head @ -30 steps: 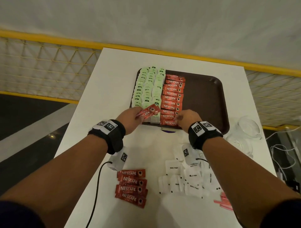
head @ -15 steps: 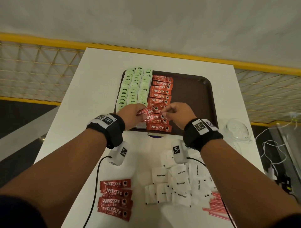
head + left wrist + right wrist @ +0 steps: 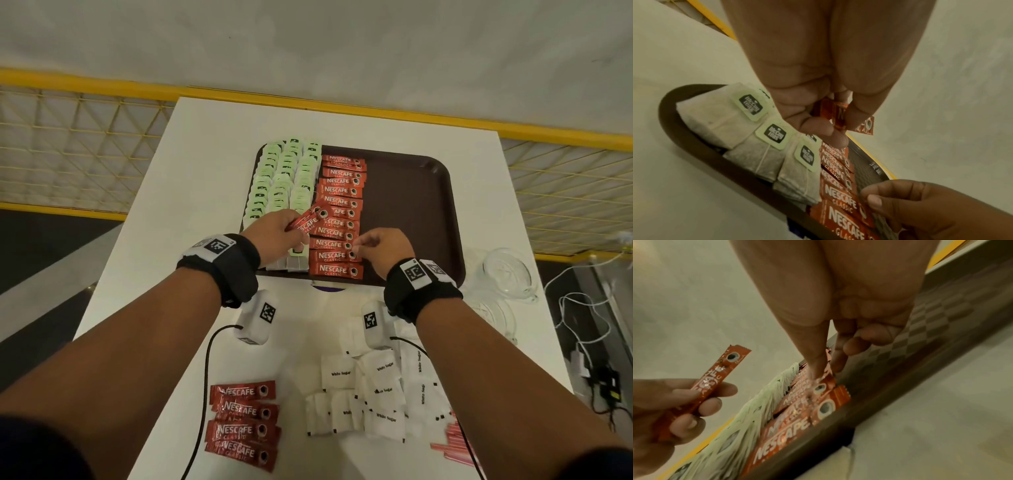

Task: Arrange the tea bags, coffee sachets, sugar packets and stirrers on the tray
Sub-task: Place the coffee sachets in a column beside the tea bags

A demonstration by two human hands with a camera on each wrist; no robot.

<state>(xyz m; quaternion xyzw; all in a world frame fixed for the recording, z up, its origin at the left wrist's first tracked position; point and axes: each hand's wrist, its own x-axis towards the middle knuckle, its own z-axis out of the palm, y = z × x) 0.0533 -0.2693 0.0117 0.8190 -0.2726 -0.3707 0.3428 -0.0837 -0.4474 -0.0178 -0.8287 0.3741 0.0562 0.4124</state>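
Observation:
A dark brown tray (image 3: 411, 205) holds rows of green-tagged tea bags (image 3: 281, 178) and a column of red coffee sachets (image 3: 339, 212). My left hand (image 3: 294, 228) hovers over the tray's near left and grips a red coffee sachet (image 3: 308, 219), which tilts up over the column. The left wrist view shows that sachet (image 3: 840, 116) pinched between fingers and thumb. My right hand (image 3: 356, 245) pinches the right end of a sachet lying low in the column. In the right wrist view, thumb and forefinger close on that sachet's end (image 3: 823, 382).
On the white table near me lie several loose coffee sachets (image 3: 243, 421), a heap of white sugar packets (image 3: 376, 394) and red stirrers (image 3: 452, 442). Clear glass vessels (image 3: 507, 274) stand right of the tray. Cables hang off the right edge. The tray's right half is bare.
My right hand moved from the row's near end to the right ends of the sachets. My left hand carried its sachet a little farther over the column.

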